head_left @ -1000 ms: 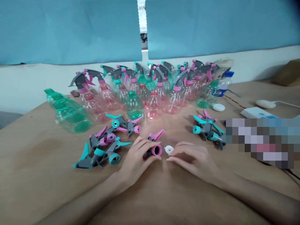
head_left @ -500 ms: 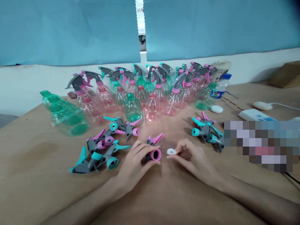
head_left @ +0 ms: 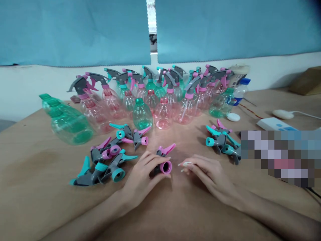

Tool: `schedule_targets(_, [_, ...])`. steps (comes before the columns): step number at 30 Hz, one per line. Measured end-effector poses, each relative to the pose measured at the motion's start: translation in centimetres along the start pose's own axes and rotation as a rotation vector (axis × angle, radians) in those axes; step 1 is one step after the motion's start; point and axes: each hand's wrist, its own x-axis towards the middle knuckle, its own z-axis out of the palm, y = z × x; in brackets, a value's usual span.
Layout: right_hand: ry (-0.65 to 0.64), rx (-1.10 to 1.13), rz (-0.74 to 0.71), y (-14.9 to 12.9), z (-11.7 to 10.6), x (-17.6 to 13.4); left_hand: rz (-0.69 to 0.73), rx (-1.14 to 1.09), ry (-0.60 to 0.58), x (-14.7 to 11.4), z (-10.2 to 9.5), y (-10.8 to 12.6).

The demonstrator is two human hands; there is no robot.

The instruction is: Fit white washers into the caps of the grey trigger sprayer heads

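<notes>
Landmark: open-necked clear green plastic bottle, standing in the front row of bottles on the light-brown desk.

Left hand: this side of the green bottle, slightly right of it, clamped on a gray plastic spray head with pink trigger and pink threaded collar. Collar opening faces the camera, dark inside; trigger points up and right.

Right hand: this side of the green bottle, farther right; fingers pinched on a small flat white piece, mostly covered by the fingertips, exact shape can't tell. White piece and spray collar face each other with a gap; hands apart, not touching.

Loose gray spray heads with teal or pink parts: cluster this side of the green bottle, mostly left, some overlapping. Smaller group of gray-and-teal and gray-and-pink spray heads: well right of it.

Open-necked clear pink plastic bottle: just right of the green bottle. Clear pink bottles with gray-and-pink spray tops: farther right and behind. More clear green plastic bottles: well left. Round white lid and clear bottle with blue cap: well right. Blue sheet: behind, on wall.
</notes>
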Motion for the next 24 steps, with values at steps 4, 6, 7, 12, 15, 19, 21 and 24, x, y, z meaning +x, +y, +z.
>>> schedule_targets(4, [-0.051, -0.022, -0.059, -0.8, 0.0, 0.0, 0.003, -0.009, 0.014, 0.0, 0.0, 0.0])
schedule_targets(6, [-0.057, -0.013, -0.102, -1.0, 0.2, 0.0, 0.002, -0.017, 0.015, 0.0, -0.1, 0.1])
schedule_targets(7, [-0.053, -0.006, -0.115, -1.1, 0.4, -0.1, 0.003, -0.022, 0.012, 0.0, -0.1, 0.1])
schedule_targets(12, [-0.015, -0.001, -0.094, -1.2, 1.2, -0.3, 0.022, -0.038, -0.003, 0.0, -0.1, 0.1])
schedule_targets(15, [0.007, 0.022, -0.055, -1.0, 1.5, -0.2, 0.038, -0.032, -0.005, 0.0, -0.1, 0.1])
schedule_targets(19, [0.03, 0.081, 0.029, -0.4, 1.8, 0.0, 0.052, -0.039, -0.006, -0.1, 0.0, 0.1])
schedule_targets(21, [0.025, 0.113, 0.075, -0.1, 1.8, 0.1, 0.064, -0.049, -0.005, 0.0, 0.1, 0.2])
schedule_targets(24, [-0.014, 0.17, 0.15, 0.1, 1.9, 0.3, 0.084, -0.059, -0.013, 0.0, 0.2, 0.2])
